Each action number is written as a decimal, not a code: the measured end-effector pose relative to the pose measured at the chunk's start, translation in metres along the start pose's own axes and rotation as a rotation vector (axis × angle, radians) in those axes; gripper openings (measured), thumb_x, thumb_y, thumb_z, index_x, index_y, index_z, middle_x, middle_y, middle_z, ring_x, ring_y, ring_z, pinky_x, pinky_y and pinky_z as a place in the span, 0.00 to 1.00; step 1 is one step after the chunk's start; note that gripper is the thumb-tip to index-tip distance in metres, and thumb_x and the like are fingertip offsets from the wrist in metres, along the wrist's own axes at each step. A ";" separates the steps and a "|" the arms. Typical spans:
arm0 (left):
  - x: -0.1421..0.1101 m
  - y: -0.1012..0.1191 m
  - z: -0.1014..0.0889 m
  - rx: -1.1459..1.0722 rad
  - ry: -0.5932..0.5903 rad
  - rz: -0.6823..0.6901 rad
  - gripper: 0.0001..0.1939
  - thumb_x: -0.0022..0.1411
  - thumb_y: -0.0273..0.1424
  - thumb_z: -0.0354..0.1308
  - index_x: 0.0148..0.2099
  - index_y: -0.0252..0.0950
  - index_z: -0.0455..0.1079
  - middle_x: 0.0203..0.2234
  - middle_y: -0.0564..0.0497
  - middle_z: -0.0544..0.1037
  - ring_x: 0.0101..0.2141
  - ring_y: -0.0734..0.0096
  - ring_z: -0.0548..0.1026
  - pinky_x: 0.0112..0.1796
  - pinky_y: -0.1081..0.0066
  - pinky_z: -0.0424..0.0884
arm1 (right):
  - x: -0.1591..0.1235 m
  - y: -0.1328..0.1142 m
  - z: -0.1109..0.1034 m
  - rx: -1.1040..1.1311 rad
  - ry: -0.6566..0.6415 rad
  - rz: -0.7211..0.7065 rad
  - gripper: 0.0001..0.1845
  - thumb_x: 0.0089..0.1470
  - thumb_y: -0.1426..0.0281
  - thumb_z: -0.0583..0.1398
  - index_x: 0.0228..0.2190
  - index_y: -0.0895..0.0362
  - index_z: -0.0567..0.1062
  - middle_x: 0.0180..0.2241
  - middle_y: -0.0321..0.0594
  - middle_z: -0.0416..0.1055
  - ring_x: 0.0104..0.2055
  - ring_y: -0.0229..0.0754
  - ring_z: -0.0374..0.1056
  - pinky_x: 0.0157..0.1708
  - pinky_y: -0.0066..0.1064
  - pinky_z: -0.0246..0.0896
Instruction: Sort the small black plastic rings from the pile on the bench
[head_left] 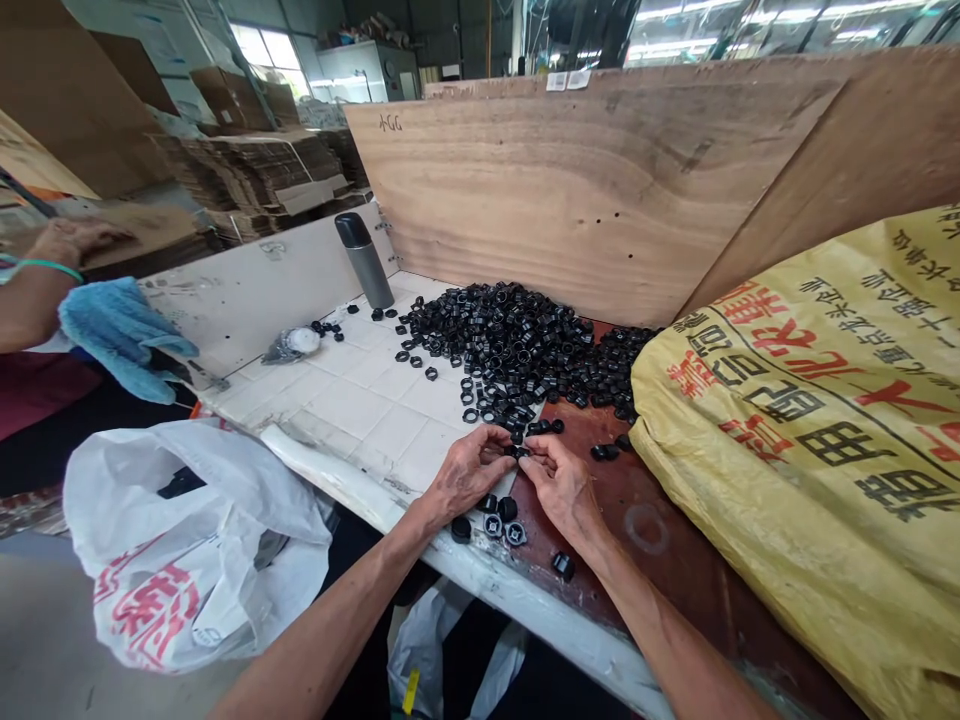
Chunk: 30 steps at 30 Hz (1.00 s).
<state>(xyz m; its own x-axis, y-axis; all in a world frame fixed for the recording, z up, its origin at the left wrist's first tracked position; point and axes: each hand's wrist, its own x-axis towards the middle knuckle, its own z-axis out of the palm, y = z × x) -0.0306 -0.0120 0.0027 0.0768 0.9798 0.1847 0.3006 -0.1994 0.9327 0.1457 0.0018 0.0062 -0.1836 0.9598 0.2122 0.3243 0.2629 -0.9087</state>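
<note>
My left hand [469, 470] and my right hand [561, 488] meet over the near part of the table, thumbs and fingers pinched. Between the fingertips are small black plastic parts [517, 452], largely covered, so their exact shape is hidden. Just beyond lies a big heap of black plastic rings [510, 345]. On the near side of my hands sit several black round caps [508, 509], some showing a grey cross-shaped inside. One more black cap [562, 566] lies below my right wrist.
A grey flask [364, 262] stands at the back left, near a small clear bag [292, 345]. The yellow sack [810, 440] covers the right side, and a wooden board [570, 190] walls the back. At left hangs a white plastic bag [202, 540]; another person's hand [75, 240] shows beyond.
</note>
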 end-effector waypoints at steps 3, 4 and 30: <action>0.001 0.004 0.000 -0.141 0.003 -0.036 0.14 0.59 0.33 0.64 0.47 0.36 0.71 0.41 0.49 0.79 0.36 0.69 0.79 0.40 0.69 0.77 | -0.001 -0.003 0.000 0.016 0.020 -0.007 0.09 0.55 0.68 0.61 0.38 0.55 0.78 0.39 0.43 0.79 0.39 0.45 0.76 0.40 0.35 0.73; 0.001 0.006 0.000 -0.148 -0.002 -0.030 0.14 0.58 0.34 0.65 0.46 0.36 0.72 0.41 0.49 0.79 0.36 0.69 0.79 0.40 0.69 0.77 | -0.001 -0.004 0.000 0.023 0.026 -0.023 0.09 0.55 0.68 0.60 0.38 0.55 0.78 0.40 0.43 0.79 0.41 0.45 0.76 0.41 0.35 0.73; -0.001 0.015 -0.003 -0.100 0.001 0.114 0.10 0.62 0.34 0.62 0.45 0.37 0.76 0.42 0.46 0.79 0.43 0.64 0.78 0.49 0.64 0.73 | -0.004 -0.013 -0.008 -0.167 -0.059 -0.170 0.08 0.62 0.66 0.56 0.39 0.55 0.73 0.27 0.38 0.76 0.28 0.41 0.73 0.31 0.28 0.66</action>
<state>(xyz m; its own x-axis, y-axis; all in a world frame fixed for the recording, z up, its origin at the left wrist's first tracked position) -0.0294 -0.0154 0.0174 0.1044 0.9508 0.2916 0.1934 -0.3071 0.9318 0.1498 -0.0042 0.0204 -0.3006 0.8942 0.3316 0.4325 0.4377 -0.7883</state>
